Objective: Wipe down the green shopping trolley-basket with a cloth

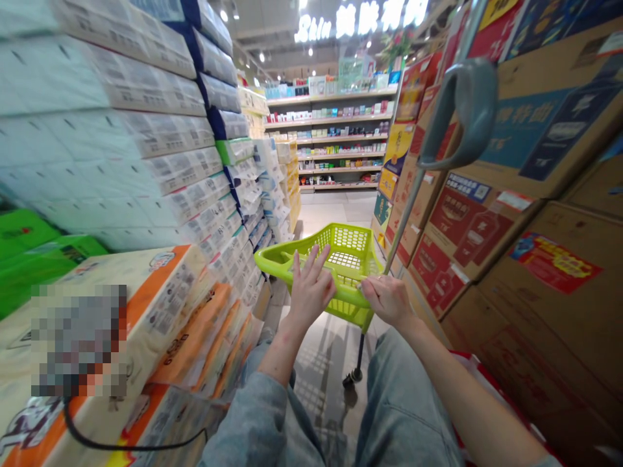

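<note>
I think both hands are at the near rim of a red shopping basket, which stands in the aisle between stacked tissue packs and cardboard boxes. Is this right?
Not quite: the shopping basket is lime green, not red, as the head view shows. The rest holds: the left hand and right hand are at its near rim, between tissue packs and cardboard boxes.

**Plastic, Film and Cardboard**

The basket (272, 258) is bright green moulded plastic, smooth, with a perforated lattice. Its handle (470, 107) is grey plastic, faintly glossy, on a thin metal pole (403, 227). The tissue packs (160, 133) wear shiny, crinkled plastic film. The boxes (559, 324) are matt brown cardboard with glossier printed labels. The floor (335, 207) tiles gleam; the trousers (409, 402) are soft, faded denim.
</note>
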Demonstrator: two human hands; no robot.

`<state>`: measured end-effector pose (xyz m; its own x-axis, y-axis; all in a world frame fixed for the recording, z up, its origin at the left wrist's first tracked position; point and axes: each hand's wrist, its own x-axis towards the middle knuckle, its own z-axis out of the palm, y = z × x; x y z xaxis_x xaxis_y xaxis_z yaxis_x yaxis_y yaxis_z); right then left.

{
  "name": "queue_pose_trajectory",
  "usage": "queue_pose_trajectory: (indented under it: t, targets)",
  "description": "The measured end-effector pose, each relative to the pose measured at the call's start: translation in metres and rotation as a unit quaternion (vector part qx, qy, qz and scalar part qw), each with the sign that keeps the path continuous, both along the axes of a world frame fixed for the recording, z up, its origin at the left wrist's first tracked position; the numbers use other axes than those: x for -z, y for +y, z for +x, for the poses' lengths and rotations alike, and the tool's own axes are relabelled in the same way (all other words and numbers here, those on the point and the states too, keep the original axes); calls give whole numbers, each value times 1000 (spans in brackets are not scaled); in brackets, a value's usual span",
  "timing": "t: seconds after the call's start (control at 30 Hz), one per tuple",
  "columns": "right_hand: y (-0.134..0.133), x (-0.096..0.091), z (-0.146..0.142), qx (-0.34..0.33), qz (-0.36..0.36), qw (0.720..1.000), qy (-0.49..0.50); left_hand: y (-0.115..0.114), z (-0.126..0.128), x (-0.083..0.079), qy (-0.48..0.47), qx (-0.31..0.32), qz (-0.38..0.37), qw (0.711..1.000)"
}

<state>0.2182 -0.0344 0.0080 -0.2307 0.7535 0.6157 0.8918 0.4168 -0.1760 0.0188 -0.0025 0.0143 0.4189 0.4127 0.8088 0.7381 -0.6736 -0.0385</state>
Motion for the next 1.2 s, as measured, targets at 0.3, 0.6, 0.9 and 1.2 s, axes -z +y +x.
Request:
queue_pose_trajectory:
  t: [0.3,0.6,0.9,1.2]
  targets:
    - [7,3,11,-56,-2,997,56,6,-16,-11,64,-9,-13,998]
    - [-5,11,-20,120,83,989,15,17,-27,2,-9,-134,-127,983]
    - [5,4,-87,145,41,989,0,8,-21,3,12,-124,-127,984]
    - [42,-46,-28,108,-340,931,-70,13,-43,-11,72,-184,-209,958]
